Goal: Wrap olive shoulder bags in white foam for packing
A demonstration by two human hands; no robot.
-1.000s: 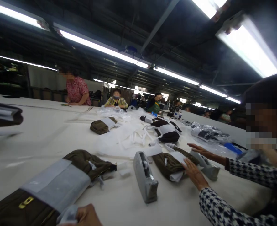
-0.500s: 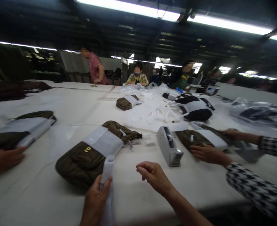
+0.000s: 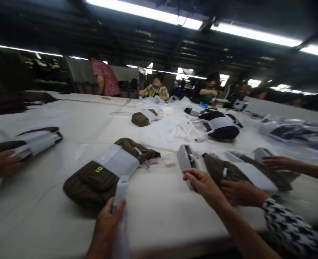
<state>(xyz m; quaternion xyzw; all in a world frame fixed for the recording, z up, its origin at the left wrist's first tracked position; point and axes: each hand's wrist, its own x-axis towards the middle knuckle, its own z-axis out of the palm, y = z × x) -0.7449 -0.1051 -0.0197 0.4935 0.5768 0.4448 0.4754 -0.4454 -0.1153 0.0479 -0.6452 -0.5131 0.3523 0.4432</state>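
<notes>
My left hand (image 3: 107, 223) pinches a white strip (image 3: 121, 201) between thumb and fingers, and the strip hangs down towards me. Just beyond it lies an olive-brown bag (image 3: 94, 181) with a gold-coloured buckle and a white band (image 3: 117, 160) round its middle. My right hand (image 3: 202, 181) is at the near end of a grey tape dispenser (image 3: 186, 156), partly covering it. Its thumb and fingers are closed together; what they hold, if anything, is too small to make out.
To the right, a co-worker's hands (image 3: 245, 194) rest on another banded olive bag (image 3: 229, 169). At the left, a person's hand (image 3: 2, 165) holds a third bag (image 3: 40, 138). A banded black bag (image 3: 219, 126) and clear plastic (image 3: 159, 104) lie farther back on the white table (image 3: 153, 223).
My right hand has moved right and forward onto the near end of the tape dispenser. My left hand keeps the strip. The co-worker's bag at the right has turned; the left bag is tilted up.
</notes>
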